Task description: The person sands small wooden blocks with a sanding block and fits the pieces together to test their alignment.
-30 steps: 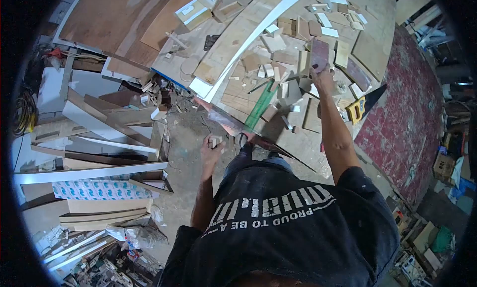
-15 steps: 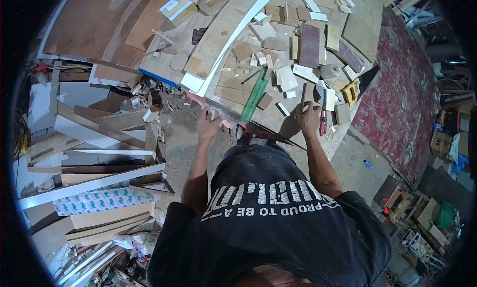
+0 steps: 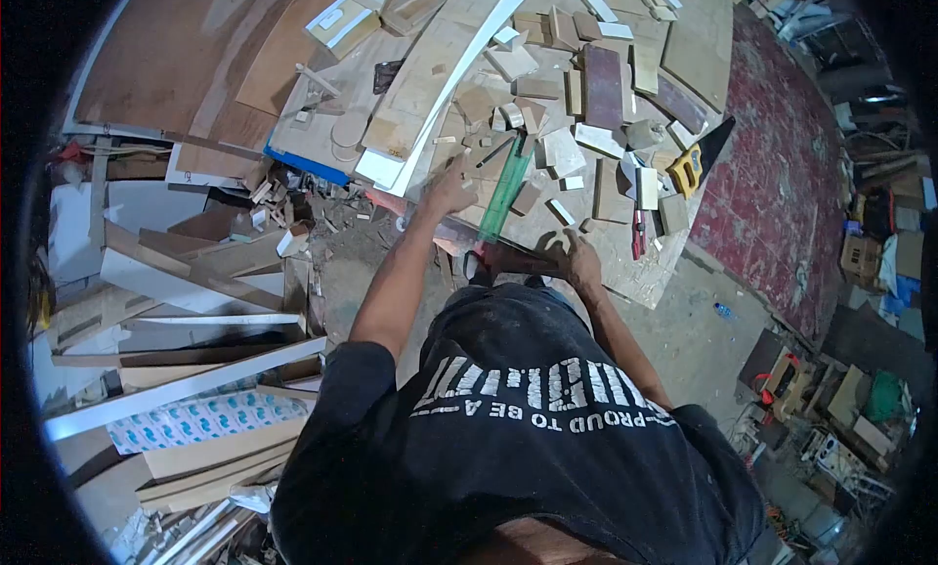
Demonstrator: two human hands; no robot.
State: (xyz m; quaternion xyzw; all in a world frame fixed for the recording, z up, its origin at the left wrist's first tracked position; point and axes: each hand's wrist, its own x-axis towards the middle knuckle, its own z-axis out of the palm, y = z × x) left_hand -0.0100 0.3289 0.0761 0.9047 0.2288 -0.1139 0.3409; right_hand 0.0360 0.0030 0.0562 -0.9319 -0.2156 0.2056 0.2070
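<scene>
My left hand [image 3: 450,191] is over the front part of the wooden table [image 3: 440,179], left of a green ruler [image 3: 505,189]; its fingers point toward a black pencil [image 3: 494,152], and whether it holds anything is too small to tell. My right hand [image 3: 580,259] is at the table's front edge with its fingers bent; what lies between them cannot be made out. A small wood piece [image 3: 586,226] lies just beyond it. To the right of that hand are a red-handled tool [image 3: 638,235] and a flat wooden block [image 3: 613,192].
A yellow-handled saw [image 3: 688,170] lies at the table's right edge. Many wood offcuts [image 3: 608,86] and a long white strip [image 3: 469,66] cover the table. Boards [image 3: 186,369] are piled on the left, and a red sheet [image 3: 782,174] is on the right.
My left hand has moved forward and right, onto the table. My right hand has moved back and left, away from the wooden block, to the front edge.
</scene>
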